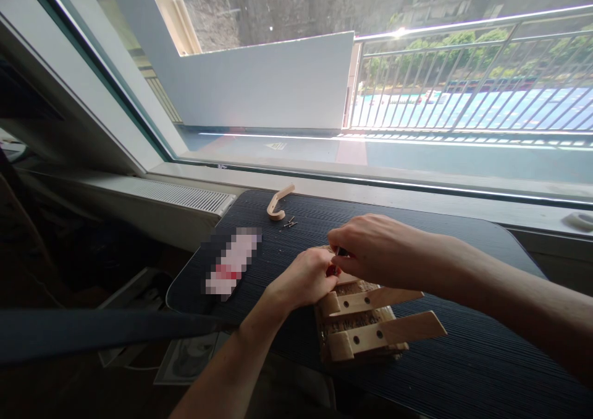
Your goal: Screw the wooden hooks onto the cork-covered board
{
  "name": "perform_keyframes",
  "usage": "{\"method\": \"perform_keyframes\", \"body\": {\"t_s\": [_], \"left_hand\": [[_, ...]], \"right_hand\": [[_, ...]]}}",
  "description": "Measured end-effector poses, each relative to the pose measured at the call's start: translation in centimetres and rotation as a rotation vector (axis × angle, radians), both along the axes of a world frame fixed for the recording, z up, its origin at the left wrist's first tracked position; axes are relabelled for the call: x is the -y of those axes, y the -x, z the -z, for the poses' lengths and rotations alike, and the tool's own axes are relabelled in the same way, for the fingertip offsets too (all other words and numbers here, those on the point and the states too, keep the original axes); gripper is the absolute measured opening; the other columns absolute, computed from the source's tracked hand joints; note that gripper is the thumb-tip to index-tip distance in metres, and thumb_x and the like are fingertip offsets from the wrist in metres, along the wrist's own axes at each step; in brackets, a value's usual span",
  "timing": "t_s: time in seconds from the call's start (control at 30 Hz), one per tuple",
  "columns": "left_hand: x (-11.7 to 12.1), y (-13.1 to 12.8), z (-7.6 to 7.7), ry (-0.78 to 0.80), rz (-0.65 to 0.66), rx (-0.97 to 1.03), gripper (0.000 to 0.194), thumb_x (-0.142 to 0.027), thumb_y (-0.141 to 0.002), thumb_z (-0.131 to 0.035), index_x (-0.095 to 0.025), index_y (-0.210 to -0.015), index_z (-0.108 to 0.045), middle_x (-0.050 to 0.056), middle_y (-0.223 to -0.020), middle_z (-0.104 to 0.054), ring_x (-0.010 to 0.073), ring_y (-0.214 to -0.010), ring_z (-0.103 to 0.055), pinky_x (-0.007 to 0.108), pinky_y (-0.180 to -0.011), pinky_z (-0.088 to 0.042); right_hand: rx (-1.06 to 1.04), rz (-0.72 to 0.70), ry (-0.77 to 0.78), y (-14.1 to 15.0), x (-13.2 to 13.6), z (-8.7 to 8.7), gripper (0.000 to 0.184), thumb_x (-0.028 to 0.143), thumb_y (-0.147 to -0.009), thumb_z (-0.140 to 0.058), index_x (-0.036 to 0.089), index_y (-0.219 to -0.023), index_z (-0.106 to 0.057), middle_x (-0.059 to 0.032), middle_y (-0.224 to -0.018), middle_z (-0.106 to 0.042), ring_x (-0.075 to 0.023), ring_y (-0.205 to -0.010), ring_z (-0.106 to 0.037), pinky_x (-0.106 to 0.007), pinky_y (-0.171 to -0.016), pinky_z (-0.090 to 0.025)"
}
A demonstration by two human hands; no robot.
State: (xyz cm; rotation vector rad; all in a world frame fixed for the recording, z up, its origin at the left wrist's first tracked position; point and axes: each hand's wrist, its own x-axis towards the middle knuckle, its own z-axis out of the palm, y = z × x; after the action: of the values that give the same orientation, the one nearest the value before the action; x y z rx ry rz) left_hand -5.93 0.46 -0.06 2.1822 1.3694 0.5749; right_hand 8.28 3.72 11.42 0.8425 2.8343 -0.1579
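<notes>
Black, finely ridged tabletop (273, 246) with rounded corners, set close to a pale window sill (324, 191); slatted grille (185, 193) to the left, and outside, in strong sun, a low white wall (278, 91) and a metal railing (456, 97). Near the sill, one loose wooden hook (280, 197), with a few small screws (291, 222) just beside it. On the near side of the tabletop, a rough wooden board (354, 317) bearing pale wooden pegs (365, 342) with dark spots like screw heads. Right hand (370, 252) clamped on a dark tool (341, 252) above the board's far end; left hand (308, 277) right next to it, fingers curled over that end, on what exactly impossible to tell. Tool mostly covered, tip hidden behind fingers; red piece (332, 270) between the hands too small to identify. Pink object (236, 258) at left blotted out by pixels; dark band (115, 332) at lower left too blurred to name. Both forearms (245, 357) cut off by the frame.
</notes>
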Motion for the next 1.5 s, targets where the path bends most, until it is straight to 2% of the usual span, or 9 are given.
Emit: {"method": "perform_keyframes", "body": {"t_s": [0.47, 0.67, 0.87, 1.07, 1.27, 1.5], "left_hand": [[0.0, 0.0, -0.4, -0.041, 0.026, -0.022, 0.014, -0.016, -0.077, -0.053, -0.014, -0.07, -0.066, 0.0, -0.064, -0.064, 0.0121, -0.062, -0.055, 0.02, -0.054, -0.034], [-0.1, 0.0, -0.9, -0.017, 0.069, -0.028, 0.016, -0.021, -0.078, -0.053, -0.014, -0.07, -0.065, 0.001, -0.067, -0.065, 0.012, -0.061, -0.054, 0.02, -0.056, -0.035], [-0.3, 0.0, -0.3, -0.042, 0.102, -0.04, 0.016, -0.017, -0.077, -0.052, -0.015, -0.067, -0.065, 0.003, -0.074, -0.067, 0.0144, -0.07, -0.057, 0.022, -0.063, -0.039], [-0.3, 0.0, -0.1, -0.094, 0.089, -0.094, 0.017, -0.014, -0.075, -0.051, -0.014, -0.065, -0.065, 0.004, -0.075, -0.067, 0.0145, -0.068, -0.057, 0.023, -0.063, -0.038], [-0.1, 0.0, -0.3, -0.005, -0.001, -0.057, 0.016, -0.021, -0.077, -0.052, -0.014, -0.069, -0.064, 0.004, -0.071, -0.067, 0.0154, -0.065, -0.059, 0.022, -0.055, -0.035], [-0.2, 0.1, 0.5, -0.012, 0.017, -0.016, 0.017, -0.019, -0.077, -0.052, -0.015, -0.066, -0.063, 0.003, -0.071, -0.068, 0.0158, -0.069, -0.06, 0.021, -0.055, -0.036]], "right_hand": [[-0.039, -0.031, 0.001, -0.5, 0.2, 0.4, 0.022, 0.024, -0.084, -0.048, 0.016, -0.069, -0.062, -0.0019, -0.061, -0.06, -0.0092, -0.051, -0.044, -0.023, -0.048, -0.024], [-0.01, -0.034, 0.029, -0.2, 0.6, 0.1, 0.022, 0.026, -0.086, -0.048, 0.016, -0.071, -0.062, -0.0026, -0.063, -0.061, -0.0099, -0.052, -0.046, -0.023, -0.048, -0.024], [0.024, -0.064, 0.031, 0.4, 0.8, -0.3, 0.02, 0.024, -0.085, -0.05, 0.015, -0.071, -0.062, -0.0036, -0.065, -0.063, -0.0104, -0.053, -0.048, -0.024, -0.048, -0.023], [0.027, -0.038, 0.054, 0.4, 1.0, -0.5, 0.019, 0.023, -0.084, -0.051, 0.014, -0.072, -0.063, -0.0042, -0.066, -0.063, -0.0103, -0.055, -0.048, -0.024, -0.049, -0.025], [0.07, -0.027, 0.05, 0.8, 0.4, -0.6, 0.018, 0.019, -0.081, -0.05, 0.014, -0.071, -0.064, -0.0026, -0.06, -0.06, -0.0093, -0.048, -0.043, -0.024, -0.045, -0.024], [0.145, 0.003, -0.035, 1.6, 0.2, -1.0, 0.022, 0.023, -0.081, -0.05, 0.014, -0.069, -0.066, -0.0043, -0.061, -0.061, -0.0124, -0.052, -0.05, -0.026, -0.046, -0.023]]}}
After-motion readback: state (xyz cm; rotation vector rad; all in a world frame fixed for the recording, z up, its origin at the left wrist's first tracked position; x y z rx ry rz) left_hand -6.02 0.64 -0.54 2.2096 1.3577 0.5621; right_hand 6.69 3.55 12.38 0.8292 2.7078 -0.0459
